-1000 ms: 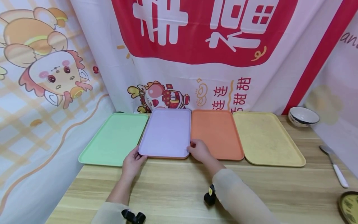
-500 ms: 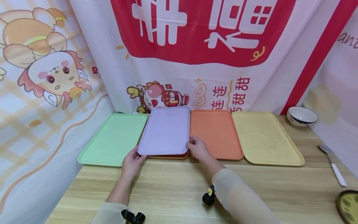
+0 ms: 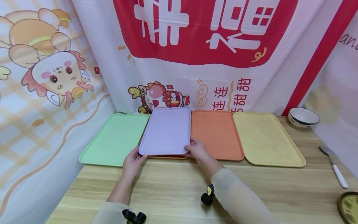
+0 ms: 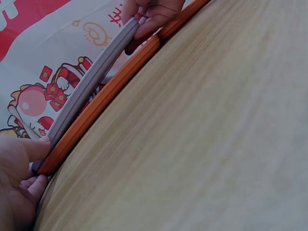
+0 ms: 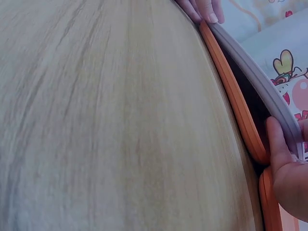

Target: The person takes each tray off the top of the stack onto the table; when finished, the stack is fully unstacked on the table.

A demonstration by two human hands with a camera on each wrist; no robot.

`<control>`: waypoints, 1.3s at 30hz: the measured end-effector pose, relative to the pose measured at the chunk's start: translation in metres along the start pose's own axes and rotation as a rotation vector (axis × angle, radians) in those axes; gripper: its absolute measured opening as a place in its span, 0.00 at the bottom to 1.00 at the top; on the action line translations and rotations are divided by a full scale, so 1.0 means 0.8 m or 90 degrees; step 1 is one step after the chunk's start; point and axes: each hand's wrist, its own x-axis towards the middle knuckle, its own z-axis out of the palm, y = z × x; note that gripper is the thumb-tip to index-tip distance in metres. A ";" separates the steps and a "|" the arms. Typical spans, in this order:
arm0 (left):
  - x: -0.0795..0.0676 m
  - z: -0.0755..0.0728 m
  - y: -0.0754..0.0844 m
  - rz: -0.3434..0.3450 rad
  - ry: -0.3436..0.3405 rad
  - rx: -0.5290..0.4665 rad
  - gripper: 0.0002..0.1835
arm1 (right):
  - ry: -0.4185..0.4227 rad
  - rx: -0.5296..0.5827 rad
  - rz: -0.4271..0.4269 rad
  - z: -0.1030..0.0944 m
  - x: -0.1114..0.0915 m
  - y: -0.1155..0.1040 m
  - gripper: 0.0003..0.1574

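Observation:
A lavender tray [image 3: 166, 132] lies over an orange tray [image 4: 103, 103], whose front edge shows beneath it. My right hand [image 3: 199, 151] pinches the lavender tray's front right corner, thumb and fingers on either side of its rim. That corner is raised, and the right wrist view shows a dark wedge-shaped gap between the two trays. At the front left corner, where the trays stay close together, my left hand [image 3: 132, 163] grips with its thumb at the lavender rim and its fingers low by the orange one.
A green tray [image 3: 116, 140] lies to the left. Another orange tray [image 3: 216, 133] and a yellow tray [image 3: 268, 138] lie to the right. Farther right are a bowl [image 3: 303, 116], a white-handled spoon [image 3: 337, 171] and part of a patterned dish [image 3: 349, 207]. Printed cloth [image 3: 106, 71] hangs behind.
The lavender tray's front right side has come up off the orange tray under it, widening the gap there. Both hands stay at the same corners.

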 end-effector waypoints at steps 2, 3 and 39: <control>-0.001 0.001 0.000 0.000 0.001 0.000 0.36 | 0.006 0.007 0.012 0.001 0.000 0.000 0.41; -0.001 0.002 0.000 0.001 0.001 -0.002 0.36 | 0.009 0.013 0.015 0.001 0.000 0.000 0.42; -0.006 0.001 0.004 0.001 -0.026 0.085 0.36 | 0.095 -0.011 -0.078 -0.166 -0.044 -0.075 0.46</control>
